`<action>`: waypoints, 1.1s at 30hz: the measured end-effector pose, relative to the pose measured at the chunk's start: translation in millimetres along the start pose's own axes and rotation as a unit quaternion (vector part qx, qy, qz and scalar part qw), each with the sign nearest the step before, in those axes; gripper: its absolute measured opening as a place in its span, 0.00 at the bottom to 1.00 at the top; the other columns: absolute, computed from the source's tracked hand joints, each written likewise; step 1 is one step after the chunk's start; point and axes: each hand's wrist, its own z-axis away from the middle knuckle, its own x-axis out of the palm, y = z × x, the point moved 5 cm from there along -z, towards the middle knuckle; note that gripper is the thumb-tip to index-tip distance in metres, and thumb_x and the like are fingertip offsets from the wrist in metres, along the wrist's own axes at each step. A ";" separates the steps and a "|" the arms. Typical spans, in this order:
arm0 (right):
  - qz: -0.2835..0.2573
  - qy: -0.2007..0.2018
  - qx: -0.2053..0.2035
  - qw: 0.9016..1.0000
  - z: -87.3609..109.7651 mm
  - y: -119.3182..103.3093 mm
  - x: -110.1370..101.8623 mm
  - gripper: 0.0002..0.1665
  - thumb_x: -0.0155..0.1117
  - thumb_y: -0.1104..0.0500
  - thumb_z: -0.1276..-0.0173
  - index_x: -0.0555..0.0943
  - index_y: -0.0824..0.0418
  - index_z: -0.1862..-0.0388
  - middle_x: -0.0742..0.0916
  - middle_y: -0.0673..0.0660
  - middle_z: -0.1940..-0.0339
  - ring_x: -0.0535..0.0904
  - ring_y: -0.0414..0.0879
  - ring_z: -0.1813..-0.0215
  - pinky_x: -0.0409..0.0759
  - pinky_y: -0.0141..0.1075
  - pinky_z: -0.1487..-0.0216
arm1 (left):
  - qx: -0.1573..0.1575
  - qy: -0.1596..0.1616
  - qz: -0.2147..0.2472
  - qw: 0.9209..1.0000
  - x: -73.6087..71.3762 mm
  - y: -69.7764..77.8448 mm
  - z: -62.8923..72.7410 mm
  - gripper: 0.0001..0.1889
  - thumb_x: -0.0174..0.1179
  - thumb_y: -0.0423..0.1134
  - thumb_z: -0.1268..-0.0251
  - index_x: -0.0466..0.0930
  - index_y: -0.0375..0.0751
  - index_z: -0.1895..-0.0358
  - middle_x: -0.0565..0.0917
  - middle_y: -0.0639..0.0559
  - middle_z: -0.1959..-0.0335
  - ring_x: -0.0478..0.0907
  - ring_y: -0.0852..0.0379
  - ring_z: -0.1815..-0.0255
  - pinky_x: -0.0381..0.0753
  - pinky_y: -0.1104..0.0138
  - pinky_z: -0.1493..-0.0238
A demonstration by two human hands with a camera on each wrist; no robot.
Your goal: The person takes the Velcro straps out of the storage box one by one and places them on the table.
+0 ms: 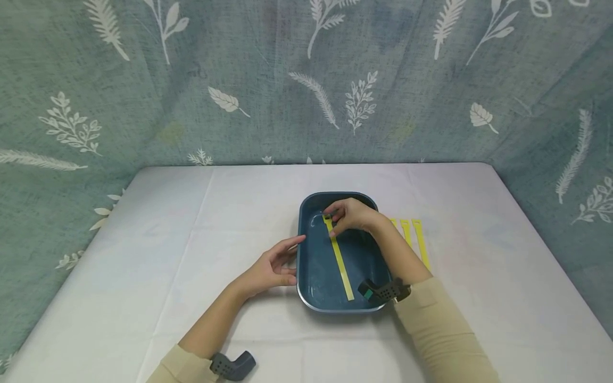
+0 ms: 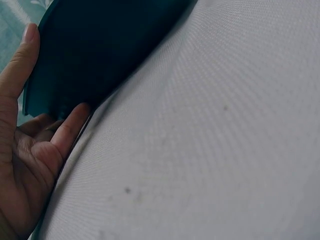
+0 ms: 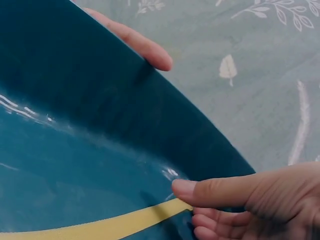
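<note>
A dark blue tray (image 1: 313,266) with rounded corners stands on the white table. In it lies a yellow flat strap (image 1: 341,263) with a wider, slotted head, like a cable strap. My right hand (image 1: 351,215) reaches over the tray and pinches the strap's head end between thumb and fingers. The right wrist view shows the thumb on the yellow strap (image 3: 125,222) close to the tray floor. With fingers spread, my left hand (image 1: 278,266) touches the tray's left side, one finger at the rim. In the left wrist view, that hand (image 2: 30,155) rests against the tray's outer wall (image 2: 100,50).
Several more yellow straps (image 1: 420,242) lie side by side on the table to the right of the tray, partly hidden by the right forearm. A leaf-patterned curtain (image 1: 268,106) hangs behind the white table (image 1: 230,207).
</note>
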 end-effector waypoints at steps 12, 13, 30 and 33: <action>0.141 0.034 -0.009 0.989 -3.9 -4.8 5.1 0.37 0.80 0.64 0.57 0.78 0.62 0.44 0.81 0.57 0.63 0.74 0.47 0.64 0.75 0.32 0.67 | 0.007 0.007 0.001 1.000 1.6 4.8 0.1 0.47 0.71 0.38 0.48 0.52 0.38 0.27 0.47 0.36 0.25 0.48 0.36 0.26 0.76 0.60 0.41; 0.143 0.034 -0.010 0.989 -4.6 -4.8 5.5 0.37 0.80 0.63 0.57 0.78 0.62 0.44 0.80 0.56 0.64 0.74 0.47 0.64 0.75 0.32 0.67 | 0.007 0.008 0.002 1.000 1.6 4.8 0.2 0.47 0.71 0.38 0.48 0.52 0.38 0.27 0.47 0.36 0.25 0.48 0.36 0.26 0.76 0.60 0.41; 0.071 -0.019 -0.086 0.994 -3.7 -9.2 15.2 0.18 0.69 0.61 0.42 0.77 0.62 0.53 0.84 0.54 0.71 0.80 0.43 0.71 0.83 0.34 0.70 | -0.009 0.044 -0.003 0.999 0.3 -1.5 6.7 0.46 0.71 0.39 0.49 0.55 0.42 0.27 0.53 0.40 0.25 0.52 0.39 0.26 0.76 0.62 0.41; 0.026 -0.024 -0.070 0.997 -3.4 -9.8 16.4 0.20 0.67 0.61 0.39 0.76 0.63 0.48 0.87 0.56 0.69 0.84 0.45 0.68 0.86 0.37 0.68 | -0.006 0.047 0.001 0.999 2.5 -1.8 6.2 0.47 0.72 0.39 0.49 0.54 0.41 0.27 0.53 0.40 0.25 0.52 0.39 0.26 0.76 0.63 0.41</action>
